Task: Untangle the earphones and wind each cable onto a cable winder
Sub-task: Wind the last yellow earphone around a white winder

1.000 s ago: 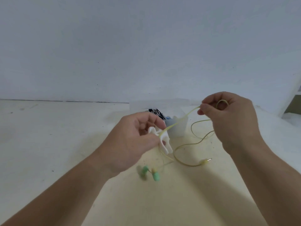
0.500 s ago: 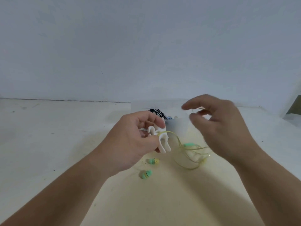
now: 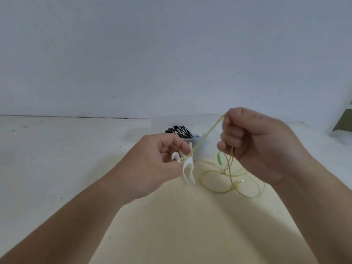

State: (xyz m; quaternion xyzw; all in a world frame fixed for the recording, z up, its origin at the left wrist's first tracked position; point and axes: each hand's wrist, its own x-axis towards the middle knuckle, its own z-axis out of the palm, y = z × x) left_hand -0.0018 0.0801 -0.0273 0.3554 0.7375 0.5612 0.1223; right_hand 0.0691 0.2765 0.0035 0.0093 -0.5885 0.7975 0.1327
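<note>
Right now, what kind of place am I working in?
Probably a bare indoor workspace: a plain white wall, a pale scuffed work surface meeting it, and a small clear tub holding cables.

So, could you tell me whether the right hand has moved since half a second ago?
Yes. The right hand has closed on the yellow cable and drawn slightly up and rightward, off the clear container behind it.
</note>
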